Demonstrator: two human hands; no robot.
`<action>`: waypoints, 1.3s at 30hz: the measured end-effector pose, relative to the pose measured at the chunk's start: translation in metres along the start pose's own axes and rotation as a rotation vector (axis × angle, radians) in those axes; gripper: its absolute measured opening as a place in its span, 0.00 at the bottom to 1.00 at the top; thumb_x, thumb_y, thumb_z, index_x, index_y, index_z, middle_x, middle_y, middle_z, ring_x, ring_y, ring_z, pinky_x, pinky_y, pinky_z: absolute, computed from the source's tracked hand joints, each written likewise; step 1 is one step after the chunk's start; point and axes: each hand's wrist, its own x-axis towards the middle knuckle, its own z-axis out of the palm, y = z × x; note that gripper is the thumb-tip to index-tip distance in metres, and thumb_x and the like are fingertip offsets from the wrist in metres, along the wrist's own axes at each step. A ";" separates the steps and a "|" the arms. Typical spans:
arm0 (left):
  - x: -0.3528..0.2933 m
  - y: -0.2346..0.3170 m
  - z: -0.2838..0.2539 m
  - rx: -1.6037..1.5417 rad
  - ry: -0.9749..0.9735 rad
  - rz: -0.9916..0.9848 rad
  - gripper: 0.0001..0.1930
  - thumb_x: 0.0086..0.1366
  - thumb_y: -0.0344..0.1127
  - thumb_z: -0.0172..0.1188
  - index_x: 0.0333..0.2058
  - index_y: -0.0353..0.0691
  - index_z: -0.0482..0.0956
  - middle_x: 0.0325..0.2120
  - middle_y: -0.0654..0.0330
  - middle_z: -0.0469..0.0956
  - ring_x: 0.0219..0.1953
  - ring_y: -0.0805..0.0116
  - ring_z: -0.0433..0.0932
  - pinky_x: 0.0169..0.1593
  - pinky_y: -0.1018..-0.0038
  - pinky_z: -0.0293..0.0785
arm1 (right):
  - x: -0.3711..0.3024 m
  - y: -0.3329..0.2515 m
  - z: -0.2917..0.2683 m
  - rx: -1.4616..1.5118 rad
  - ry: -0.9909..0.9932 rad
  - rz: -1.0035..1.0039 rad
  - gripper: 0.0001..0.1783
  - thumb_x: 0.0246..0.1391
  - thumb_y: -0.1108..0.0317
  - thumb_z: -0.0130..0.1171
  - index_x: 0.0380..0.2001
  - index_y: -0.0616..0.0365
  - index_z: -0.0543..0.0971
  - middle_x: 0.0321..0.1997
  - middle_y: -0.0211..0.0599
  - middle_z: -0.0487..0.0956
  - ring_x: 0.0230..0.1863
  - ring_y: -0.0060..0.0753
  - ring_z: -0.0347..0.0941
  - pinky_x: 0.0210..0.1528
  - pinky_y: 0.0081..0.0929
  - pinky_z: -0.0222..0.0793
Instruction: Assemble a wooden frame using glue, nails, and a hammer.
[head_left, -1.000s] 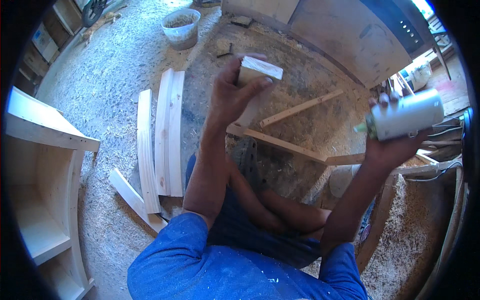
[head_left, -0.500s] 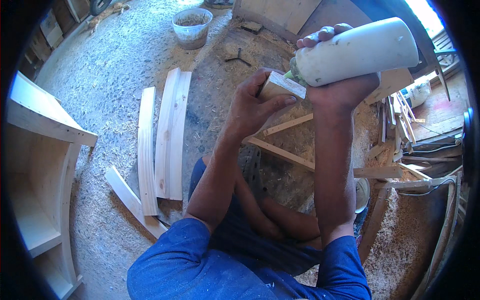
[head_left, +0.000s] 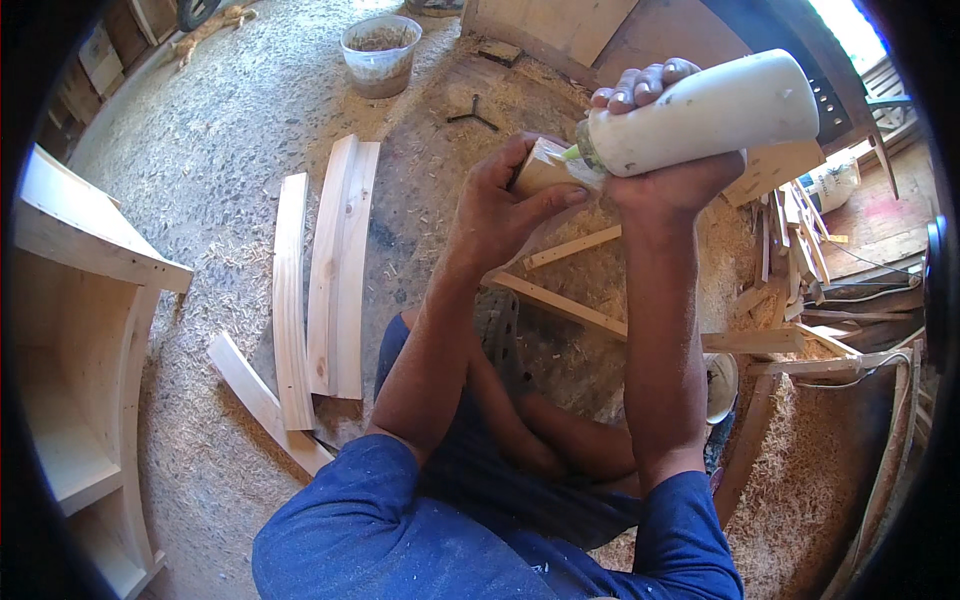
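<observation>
Up in front of my chest, well above the sawdust floor point(head_left: 230, 130), I have the small wood block point(head_left: 540, 168) in my left hand point(head_left: 500, 205). Grip there is clamped on the block, thumb along its near side, fingers wrapped behind. I judge it is raised like this so that its pale end face meets the nozzle.

Touching the block on its right side is the tip of the white glue bottle point(head_left: 710, 110). My right hand point(head_left: 665, 180) is clamped round the bottle from below, fingertips point(head_left: 640, 85) curling over the top. The bottle's long axis runs nearly level, its base away from the block to the right and slightly up, its greenish nozzle pointing left and a little down into the block. That tilt looks meant to feed glue toward the tip. I cannot tell whether any glue is out.

The block's own long axis is hard to read; most of it is hidden in the palm.

Below the block, thin wooden slats point(head_left: 560, 305) lie crossed on the shavings. Well to the left of the block, curved boards point(head_left: 335, 265) lie side by side on the floor. Beyond the block, up and left, stands a plastic bucket point(head_left: 380, 55). Far left of the block is a pale wooden shelf unit point(head_left: 75, 330).
</observation>
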 end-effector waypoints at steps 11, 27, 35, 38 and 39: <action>0.001 0.003 0.001 -0.044 0.024 0.015 0.21 0.58 0.34 0.75 0.48 0.36 0.79 0.39 0.61 0.83 0.40 0.75 0.80 0.46 0.73 0.79 | -0.014 -0.016 0.000 -0.020 0.106 -0.140 0.26 0.59 0.50 0.44 0.39 0.65 0.77 0.29 0.47 0.80 0.29 0.49 0.81 0.35 0.49 0.79; -0.004 -0.010 -0.012 0.046 0.134 0.019 0.16 0.65 0.29 0.65 0.51 0.34 0.79 0.43 0.60 0.83 0.43 0.74 0.79 0.50 0.75 0.74 | -0.134 -0.237 -0.035 -0.601 0.158 -0.196 0.31 0.59 0.40 0.48 0.44 0.62 0.74 0.36 0.47 0.75 0.41 0.48 0.73 0.52 0.51 0.68; 0.006 -0.021 0.000 -0.032 0.140 0.082 0.19 0.65 0.33 0.67 0.53 0.33 0.78 0.48 0.56 0.82 0.50 0.69 0.79 0.58 0.71 0.72 | -0.210 -0.378 -0.054 -0.626 0.561 -0.428 0.31 0.60 0.40 0.43 0.41 0.60 0.77 0.32 0.48 0.78 0.36 0.50 0.76 0.49 0.51 0.71; 0.005 -0.022 -0.007 -0.023 0.134 0.070 0.20 0.65 0.34 0.67 0.53 0.33 0.78 0.48 0.56 0.81 0.50 0.68 0.79 0.58 0.70 0.72 | -0.219 -0.373 -0.072 -0.528 0.625 -0.464 0.28 0.61 0.43 0.43 0.38 0.60 0.78 0.28 0.46 0.78 0.32 0.49 0.77 0.44 0.52 0.73; 0.004 -0.024 -0.009 -0.015 0.130 0.077 0.20 0.65 0.34 0.67 0.53 0.33 0.78 0.48 0.56 0.81 0.50 0.68 0.79 0.58 0.70 0.72 | -0.220 -0.368 -0.077 -0.578 0.628 -0.455 0.28 0.61 0.44 0.44 0.37 0.60 0.78 0.28 0.46 0.78 0.32 0.49 0.77 0.43 0.51 0.73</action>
